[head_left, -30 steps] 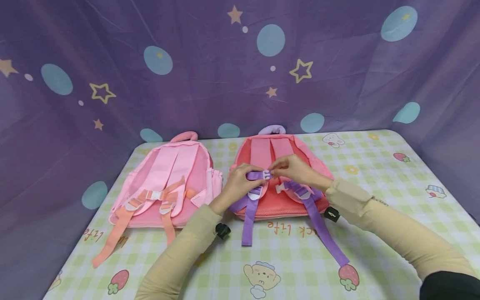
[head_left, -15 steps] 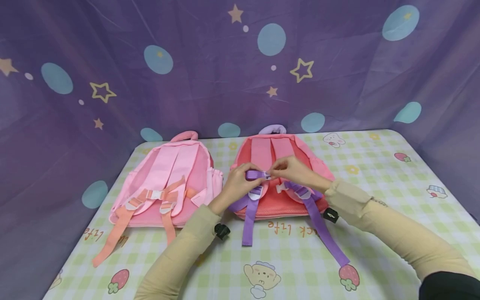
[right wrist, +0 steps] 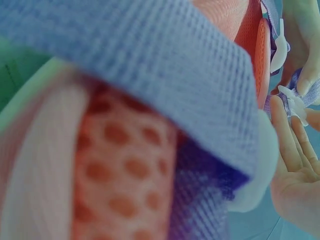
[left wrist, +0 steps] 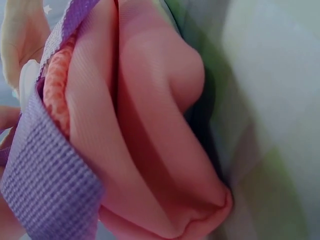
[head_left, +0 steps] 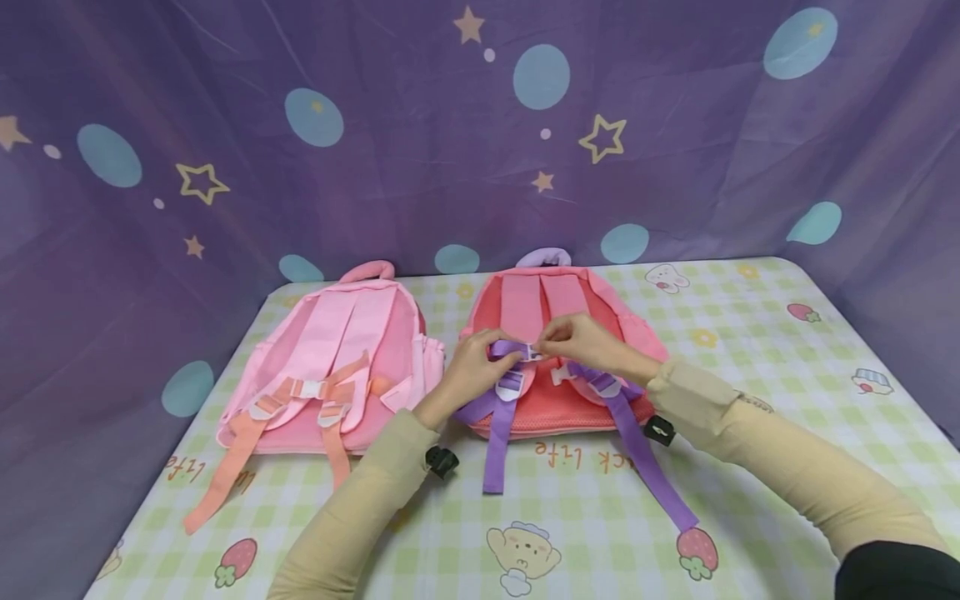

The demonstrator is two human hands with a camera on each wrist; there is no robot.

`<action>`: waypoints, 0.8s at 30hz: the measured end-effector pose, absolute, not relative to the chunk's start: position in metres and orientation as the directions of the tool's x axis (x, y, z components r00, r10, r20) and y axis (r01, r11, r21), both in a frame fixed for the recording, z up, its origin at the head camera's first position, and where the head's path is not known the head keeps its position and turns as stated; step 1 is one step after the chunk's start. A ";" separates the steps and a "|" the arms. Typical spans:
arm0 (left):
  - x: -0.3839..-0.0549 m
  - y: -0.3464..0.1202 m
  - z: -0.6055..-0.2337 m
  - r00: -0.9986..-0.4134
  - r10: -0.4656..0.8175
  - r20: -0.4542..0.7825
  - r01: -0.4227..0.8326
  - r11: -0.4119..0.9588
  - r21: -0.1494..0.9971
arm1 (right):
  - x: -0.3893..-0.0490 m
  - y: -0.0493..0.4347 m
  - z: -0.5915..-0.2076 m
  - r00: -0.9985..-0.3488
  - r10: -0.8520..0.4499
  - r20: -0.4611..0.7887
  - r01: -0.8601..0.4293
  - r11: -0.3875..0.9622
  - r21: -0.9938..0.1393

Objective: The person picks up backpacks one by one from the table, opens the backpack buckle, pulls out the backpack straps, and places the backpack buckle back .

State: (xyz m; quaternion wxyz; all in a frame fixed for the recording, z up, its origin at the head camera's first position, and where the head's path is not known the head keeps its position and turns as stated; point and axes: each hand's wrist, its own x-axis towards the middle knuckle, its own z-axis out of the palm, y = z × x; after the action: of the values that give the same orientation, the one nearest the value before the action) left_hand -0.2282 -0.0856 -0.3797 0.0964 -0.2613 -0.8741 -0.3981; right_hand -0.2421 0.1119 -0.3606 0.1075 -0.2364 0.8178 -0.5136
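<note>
My left hand [head_left: 471, 371] pinches a loop of purple strap [head_left: 506, 348] above the coral-pink backpack [head_left: 540, 422]. At the end of that strap is a small white plastic buckle [head_left: 533, 352], which the fingertips of my right hand [head_left: 581, 340] pinch. In the right wrist view my right hand [right wrist: 295, 185] reaches up to the white buckle [right wrist: 294, 105], with my left thumb on the purple webbing beside it. A second white buckle piece [head_left: 561, 376] hangs loose on the right shoulder strap. Purple webbing [left wrist: 55, 170] fills the near left of the left wrist view.
A light pink backpack [head_left: 390, 433] lies to the left, its white buckle [head_left: 309, 389] joined between orange straps. Two purple strap tails [head_left: 495, 454] trail over the checked tablecloth [head_left: 600, 533]. A purple curtain [head_left: 420, 125] hangs behind the table.
The white buckle piece has tilted between my hands, and its flat face shows less than before. My right fingertips have closed in on it slightly; the backpacks stay put.
</note>
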 end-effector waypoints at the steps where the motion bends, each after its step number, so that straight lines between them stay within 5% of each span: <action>1: -0.228 -0.086 -0.380 -0.847 0.380 0.372 0.530 0.547 0.648 | -0.242 0.112 -0.361 -0.866 -0.496 0.067 -0.277 0.365 -0.889; 24: -0.224 -0.090 -0.374 -0.838 0.440 0.323 0.527 0.495 0.691 | -0.244 0.117 -0.368 -0.868 -0.497 0.017 -0.197 0.313 -0.929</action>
State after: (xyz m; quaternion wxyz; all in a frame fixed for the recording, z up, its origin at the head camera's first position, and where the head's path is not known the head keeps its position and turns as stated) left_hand -0.2237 -0.0903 -0.3735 0.0519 -0.2801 -0.8629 -0.4174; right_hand -0.2441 0.1171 -0.3683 0.1374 -0.2173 0.7986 -0.5442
